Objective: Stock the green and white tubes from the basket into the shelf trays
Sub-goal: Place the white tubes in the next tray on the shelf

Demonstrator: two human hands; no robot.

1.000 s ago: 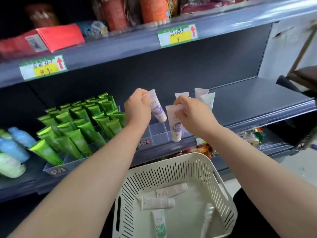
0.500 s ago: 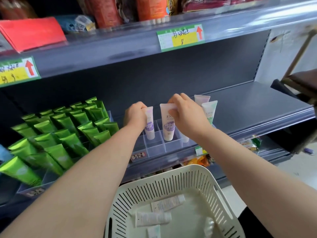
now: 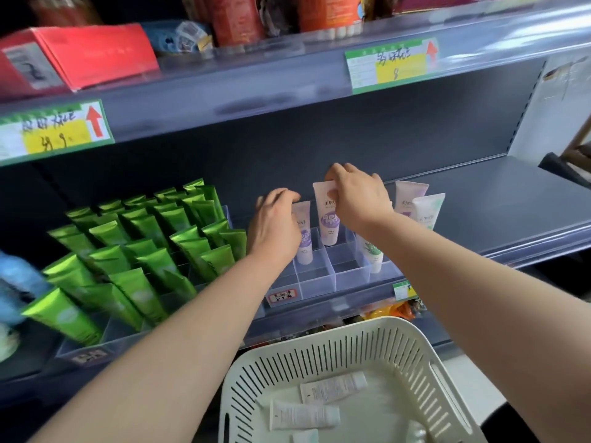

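My left hand [image 3: 275, 225] is closed at the top of a white tube with a purple label [image 3: 304, 241]. That tube stands cap down in the clear divided tray [image 3: 319, 281]. My right hand [image 3: 358, 199] pinches the crimped top of a second white and purple tube [image 3: 329, 219], whose cap sits in the compartment behind. Two more white tubes [image 3: 411, 199] stand at the tray's right end, and a green-labelled one [image 3: 372, 254] shows under my right forearm. Rows of green tubes [image 3: 144, 244] fill the tray on the left. Below, the cream basket [image 3: 319, 350] holds a few white tubes [image 3: 303, 417].
Blue bottles [image 3: 19, 282] stand at the far left of the shelf. To the right of the tray lies bare grey shelf [image 3: 495, 212]. The shelf above carries price labels [image 3: 390, 63], a red box [image 3: 96, 52] and jars. Front tray compartments hold nothing.
Both hands have moved forward and down, and the two purple-labelled tubes have gone from tilted in the air to upright in the clear tray. The view has shifted closer to the shelf.
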